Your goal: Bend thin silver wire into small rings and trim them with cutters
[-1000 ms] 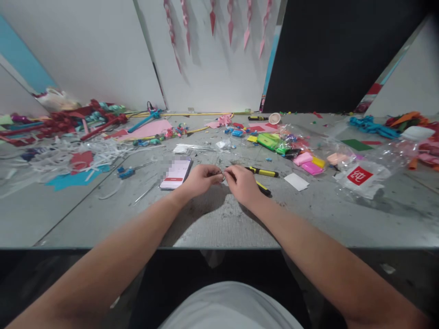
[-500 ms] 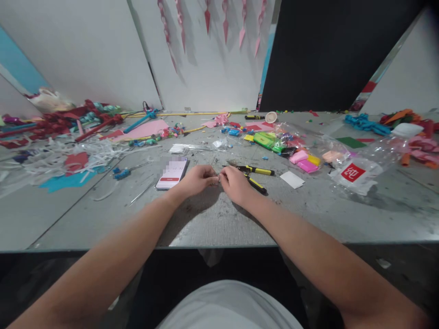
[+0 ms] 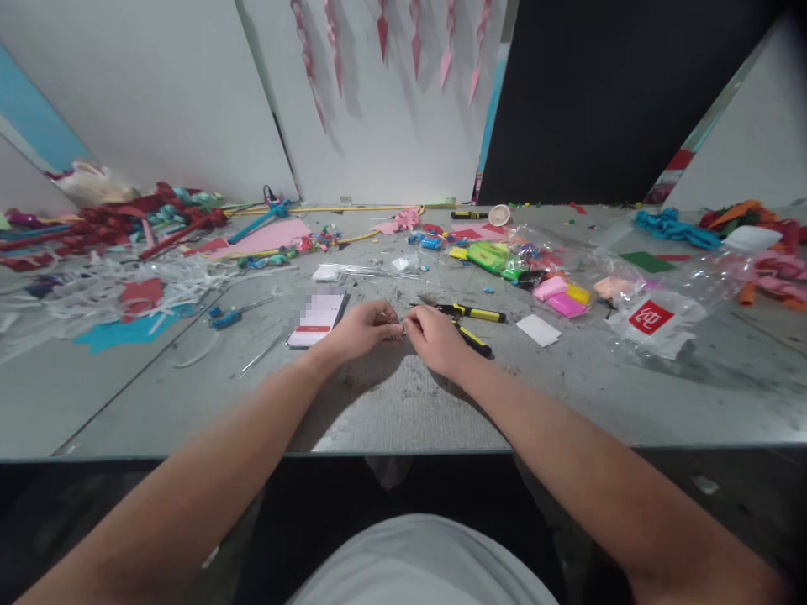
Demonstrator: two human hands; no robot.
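My left hand [image 3: 367, 329] and my right hand [image 3: 433, 336] meet fingertip to fingertip above the middle of the grey table [image 3: 403, 412]. Both are closed in a pinch. Whatever lies between the fingers is too small and too covered to make out. Just beyond and to the right of my right hand lie pliers [image 3: 477, 314] with black and yellow handles, one handle partly behind the hand. A phone [image 3: 320, 318] with a lit screen rests flat beside my left hand.
A clear plastic bottle [image 3: 681, 307] with a red label lies at the right. Packs of coloured clay [image 3: 561, 298] and a white paper piece [image 3: 538, 330] sit nearer the pliers. White paper strips [image 3: 81, 290] and a blue sheet [image 3: 126, 332] cover the left. Thin wires [image 3: 378, 270] lie behind the hands.
The fingers of my left hand have shifted very slightly against those of the right. Otherwise the hands and the things on the table stay in place.
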